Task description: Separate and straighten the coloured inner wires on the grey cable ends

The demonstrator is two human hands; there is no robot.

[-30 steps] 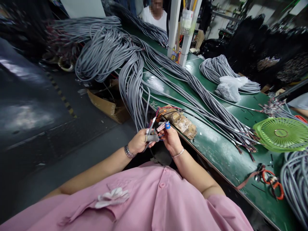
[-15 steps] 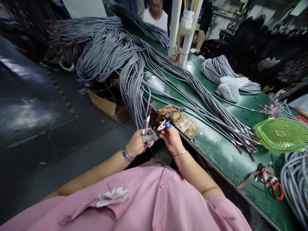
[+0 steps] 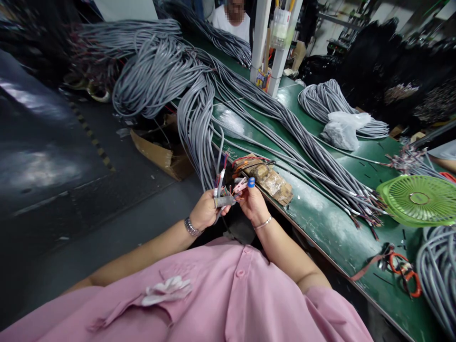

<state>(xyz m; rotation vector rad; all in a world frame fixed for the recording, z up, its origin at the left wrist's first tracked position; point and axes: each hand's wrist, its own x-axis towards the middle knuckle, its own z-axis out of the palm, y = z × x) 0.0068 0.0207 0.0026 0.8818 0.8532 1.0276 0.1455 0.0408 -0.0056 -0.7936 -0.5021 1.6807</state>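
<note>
My left hand [image 3: 204, 212] is closed around a thick grey cable [image 3: 224, 201], whose cut end points right and shows thin coloured wires. Another grey cable end [image 3: 221, 179], with a white band and red and blue wires, rises beside it from the same fist. Close by on the right, my right hand [image 3: 253, 205] is closed, with a blue cover [image 3: 251, 182] on one fingertip. A small pink clip-like piece [image 3: 241, 185] shows at its fingers, near the thin wires. Its exact kind is too small to make out, and the fingers partly hide the wires.
Long bundles of grey cable [image 3: 249, 99] run along the green table [image 3: 313, 213]. A taped wooden block [image 3: 272, 179] lies at the near edge. A green fan [image 3: 418, 198] and orange-handled scissors [image 3: 406, 270] are on the right. A cardboard box [image 3: 156, 154] stands below. A person [image 3: 233, 21] sits across.
My right hand has shifted slightly, with the blue-covered fingertip more upright. The left hand and its cable have moved a little right. The view has tilted slightly.
</note>
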